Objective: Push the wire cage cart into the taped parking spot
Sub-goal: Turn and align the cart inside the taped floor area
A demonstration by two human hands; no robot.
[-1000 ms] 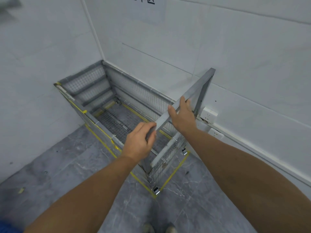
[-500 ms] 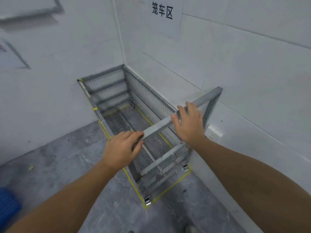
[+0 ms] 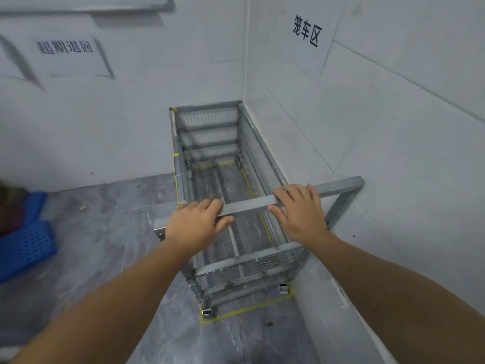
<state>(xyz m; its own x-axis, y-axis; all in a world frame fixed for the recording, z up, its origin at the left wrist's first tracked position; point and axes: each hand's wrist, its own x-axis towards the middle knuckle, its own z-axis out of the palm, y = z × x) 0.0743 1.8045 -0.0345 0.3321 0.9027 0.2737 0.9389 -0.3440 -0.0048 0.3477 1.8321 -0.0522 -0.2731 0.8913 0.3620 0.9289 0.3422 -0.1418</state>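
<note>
The grey wire cage cart [image 3: 210, 135] stands in the room's corner, its long side along the right wall. Yellow floor tape [image 3: 246, 308] outlines a rectangle around its wheels, and the near left caster [image 3: 207, 312] sits at the tape's corner. A grey handle bar [image 3: 246, 206] runs across the cart's near end. My left hand [image 3: 196, 224] lies over the bar's left part with the thumb under it. My right hand [image 3: 301, 214] rests on the bar to the right, fingers stretched flat over the top and thumb on the near side.
White tiled walls close in the cart behind and on the right. A paper sign [image 3: 305, 30] hangs above the cart on the right wall, another sign [image 3: 65, 47] on the back wall. Blue plastic crates [image 3: 26, 245] lie on the grey floor at the left.
The cart has swung from a slanted position to lie straight along the right wall inside the tape. My right hand's fingers have flattened out over the bar. The blue crates have come into view.
</note>
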